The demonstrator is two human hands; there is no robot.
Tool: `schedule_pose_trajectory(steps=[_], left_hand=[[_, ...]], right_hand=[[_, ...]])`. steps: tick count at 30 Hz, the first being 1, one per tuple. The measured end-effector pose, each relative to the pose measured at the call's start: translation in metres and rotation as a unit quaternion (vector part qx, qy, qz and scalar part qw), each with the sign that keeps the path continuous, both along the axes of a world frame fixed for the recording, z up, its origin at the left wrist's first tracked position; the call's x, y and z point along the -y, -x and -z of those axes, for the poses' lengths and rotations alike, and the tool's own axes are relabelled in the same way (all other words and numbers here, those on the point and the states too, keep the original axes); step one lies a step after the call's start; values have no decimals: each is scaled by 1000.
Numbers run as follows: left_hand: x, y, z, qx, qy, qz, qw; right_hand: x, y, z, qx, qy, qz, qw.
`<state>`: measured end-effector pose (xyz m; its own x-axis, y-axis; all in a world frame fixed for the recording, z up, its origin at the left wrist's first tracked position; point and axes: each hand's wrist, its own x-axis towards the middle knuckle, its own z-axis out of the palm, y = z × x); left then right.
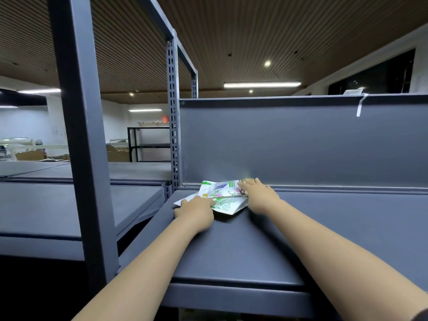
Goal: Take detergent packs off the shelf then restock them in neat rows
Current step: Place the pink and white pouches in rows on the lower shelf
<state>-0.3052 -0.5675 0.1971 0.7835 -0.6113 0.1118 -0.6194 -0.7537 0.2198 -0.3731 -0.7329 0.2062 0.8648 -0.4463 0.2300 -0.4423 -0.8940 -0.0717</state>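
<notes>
Resting flat on detergent packs (222,195) at the shelf (231,251) back panel, left hand (196,210), right hand (259,195), fingers extended, hands apart

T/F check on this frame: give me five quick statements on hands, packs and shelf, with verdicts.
1. Both hands touch the detergent packs. True.
2. The packs stand upright in a row. False: they lie flat, overlapping.
3. The packs sit at the shelf's front edge. False: they lie at the rear, by the back panel.
4. The left hand rests on the packs' near left part. True.
5. The right hand is lifted clear. False: it lies on the packs.
</notes>
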Motion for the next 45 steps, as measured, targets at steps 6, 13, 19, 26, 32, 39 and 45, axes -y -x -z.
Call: schedule_pose_trajectory(steps=[6,13,19,26,32,39,45], left_hand=[[-3,-7,5,-20,13,-2,1000],[-8,-5,5,-21,33,17,999],[-23,22,4,-3,20,56,998],[-34,57,15,-11,78,57,995],[-46,100,19,-7,102,46,994],[-46,158,18,147,130,71,978],[-58,131,13,50,202,12,978]], right_hand=[[5,-9,11,33,119,39,992],[-5,9,0,64,63,57,994],[-8,51,-6,37,25,50,998],[-22,102,9,96,-2,50,994],[-36,159,11,156,-61,74,983],[-45,200,17,159,-17,160,974],[-52,196,22,95,-10,44,994]])
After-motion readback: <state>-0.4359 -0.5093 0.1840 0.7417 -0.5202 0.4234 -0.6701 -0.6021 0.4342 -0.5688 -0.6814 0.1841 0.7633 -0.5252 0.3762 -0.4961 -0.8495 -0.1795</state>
